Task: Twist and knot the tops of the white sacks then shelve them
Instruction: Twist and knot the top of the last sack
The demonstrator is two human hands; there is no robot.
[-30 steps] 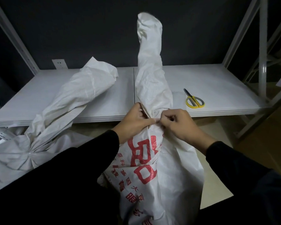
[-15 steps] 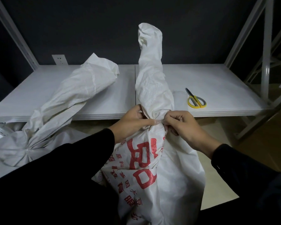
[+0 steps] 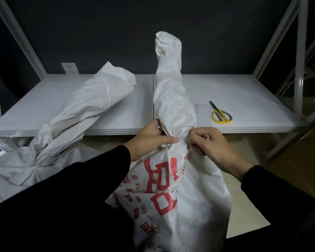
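A white sack with red print (image 3: 171,193) stands in front of me on the floor, its gathered top rising as a tall twisted neck (image 3: 169,82) above the shelf edge. My left hand (image 3: 149,139) grips the neck from the left, thumb pointing right. My right hand (image 3: 207,144) pinches the same cinched spot from the right, fingers curled. A second white sack (image 3: 49,142) lies at the left, its neck cinched and its long top leaning onto the white shelf board (image 3: 244,99).
Yellow-handled scissors (image 3: 221,115) lie on the shelf to the right of the neck. White metal uprights (image 3: 298,57) frame the shelf at the right and at the left (image 3: 18,37). A wall socket (image 3: 69,68) sits behind the shelf.
The sack's twisted top has sunk a little lower against the dark wall. Both hands stay pinching the neck at the same cinched spot.
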